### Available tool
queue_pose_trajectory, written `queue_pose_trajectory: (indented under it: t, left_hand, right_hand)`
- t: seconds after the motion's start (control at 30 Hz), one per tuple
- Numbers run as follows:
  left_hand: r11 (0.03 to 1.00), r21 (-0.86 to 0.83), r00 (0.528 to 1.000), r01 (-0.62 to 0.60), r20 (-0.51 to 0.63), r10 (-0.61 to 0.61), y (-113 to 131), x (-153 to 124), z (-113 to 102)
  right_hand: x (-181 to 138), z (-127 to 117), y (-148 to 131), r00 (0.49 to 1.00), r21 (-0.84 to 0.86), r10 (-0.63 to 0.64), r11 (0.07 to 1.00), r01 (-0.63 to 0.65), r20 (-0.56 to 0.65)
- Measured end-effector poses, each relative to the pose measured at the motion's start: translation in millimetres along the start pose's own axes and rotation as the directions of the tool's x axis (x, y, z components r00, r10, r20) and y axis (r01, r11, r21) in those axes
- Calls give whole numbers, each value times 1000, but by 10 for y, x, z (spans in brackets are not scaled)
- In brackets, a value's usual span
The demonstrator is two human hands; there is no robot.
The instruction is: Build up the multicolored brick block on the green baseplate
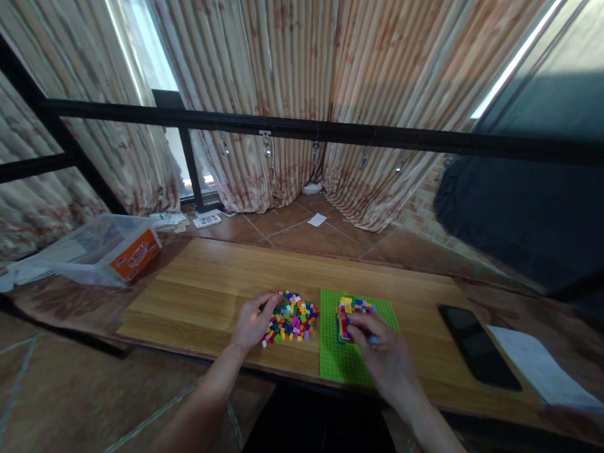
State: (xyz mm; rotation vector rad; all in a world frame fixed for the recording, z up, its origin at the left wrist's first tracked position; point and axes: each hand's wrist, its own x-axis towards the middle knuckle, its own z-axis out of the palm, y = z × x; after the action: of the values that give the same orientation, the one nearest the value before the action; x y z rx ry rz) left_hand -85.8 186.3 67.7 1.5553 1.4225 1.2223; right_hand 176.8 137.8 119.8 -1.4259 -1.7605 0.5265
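Long pleated curtains (pixel 299 66) with reddish patterning hung across the background, behind a black metal rail (pixel 266 123) that ran from side to side. Below stood a low wooden tabletop (pixel 240 267), with a clear plastic bin (pixel 92 271) bearing an orange label (pixel 136 256) beyond its left end. Right of the tabletop's middle lay a bright green studded baseplate (pixel 343 368); farther right were a white paper sheet (pixel 546 367) and, just beside it, a flat black phone-like device (pixel 479 346). The right hand (pixel 384 357), slightly blurred, reached over the baseplate, its fingers bent together at a multicoloured brick build (pixel 345 315) near the baseplate's far left part; whether they pinched a brick could not be told. The left hand (pixel 252 320) rested at the left edge of a loose pile of small toy bricks (pixel 292 318), left of the baseplate, its thumb and forefinger extended close together; whether a brick sat between their tips could not be told. A bit of light blue (pixel 374 339) showed by the right fingers.
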Motion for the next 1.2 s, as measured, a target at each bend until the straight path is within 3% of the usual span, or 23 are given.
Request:
queue_pose_trajectory:
  t: [0.13,0.23,0.43,0.73,0.9,1.03,1.2]
  left_hand:
    - [1000,-8,1000,2,9,-2,14,-7,-1]
    - [1000,-29,1000,9,2,-9,20,-10,1]
    - [1000,-14,1000,8,-2,-8,8,-11,1]
    - [1000,-9,1000,14,3,-14,17,-5,-5]
    - [1000,-14,1000,12,0,-12,17,-7,-1]
    - [999,-28,1000,21,-20,-22,32,-10,1]
    - [1000,-1,1000,14,-25,-14,50,-5,-5]
  right_hand:
    - [-245,415,-166,987,0,-61,998,61,147]
    - [-259,650,-143,983,-59,-54,996,65,176]
    - [-140,787,-132,968,-226,-4,972,62,250]
    - [-42,793,-216,967,-277,42,960,31,251]
    - [-112,727,-240,986,-103,12,995,5,168]
    - [-196,497,-256,997,76,58,995,-62,57]
    - [-103,44,-37,971,89,213,975,-203,-113]
